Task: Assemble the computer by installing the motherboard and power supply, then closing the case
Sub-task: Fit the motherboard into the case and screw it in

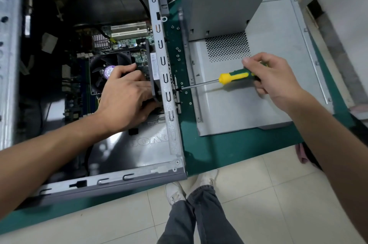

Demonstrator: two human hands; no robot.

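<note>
The open grey computer case [169,108] lies on its side on the green table. Inside it sits the motherboard [127,42] with a black CPU fan [103,72]. My left hand [125,100] reaches into the case and holds a black rear fan [152,76] against the inside of the case's rear wall. My right hand [266,76] grips a green and yellow screwdriver [233,77]. Its tip touches a screw on the outside of that wall. The grey power supply [221,1] stands on the table at the upper right, outside the case.
The loose side panel [268,92] lies flat on the green table [219,150] right of the case, under my right hand. Several small screws lie on the table between case and panel. The table's front edge runs just below; my legs and tiled floor lie beyond it.
</note>
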